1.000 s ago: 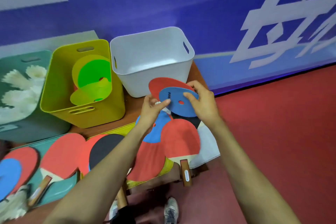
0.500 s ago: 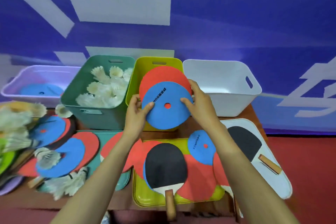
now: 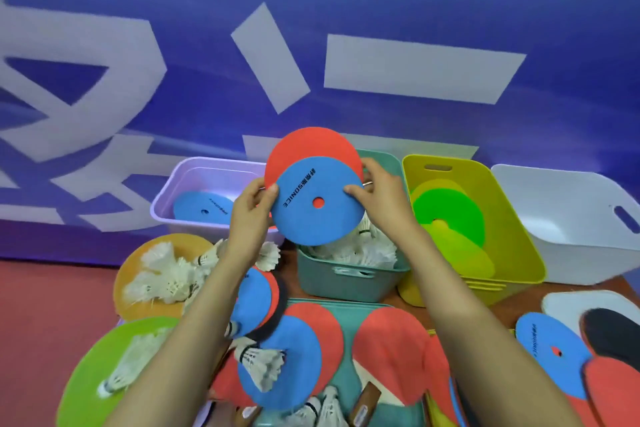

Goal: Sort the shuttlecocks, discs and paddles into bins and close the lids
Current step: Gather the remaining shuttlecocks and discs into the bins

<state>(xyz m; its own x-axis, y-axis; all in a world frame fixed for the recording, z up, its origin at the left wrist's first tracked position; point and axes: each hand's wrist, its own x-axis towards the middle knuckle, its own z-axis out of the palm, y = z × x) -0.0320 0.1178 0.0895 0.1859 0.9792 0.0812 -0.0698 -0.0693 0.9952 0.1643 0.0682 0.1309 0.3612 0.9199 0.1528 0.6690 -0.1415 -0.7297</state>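
Observation:
My left hand and my right hand hold a blue disc stacked on a red disc, raised between the lilac bin and the teal bin. One blue disc lies in the lilac bin. White shuttlecocks fill the teal bin. The yellow bin holds green and yellow discs. At the right stands the white bin, its visible inside bare. Below my arms lie red paddles, blue discs and loose shuttlecocks.
An orange disc and a green disc at the left carry shuttlecocks. A teal lid lies under the paddles, a white lid at the right under a black paddle. A blue banner wall stands behind the bins.
My hands have carried the two stacked discs leftward, from over the yellow bin to between the lilac and teal bins. The view has swung left with them.

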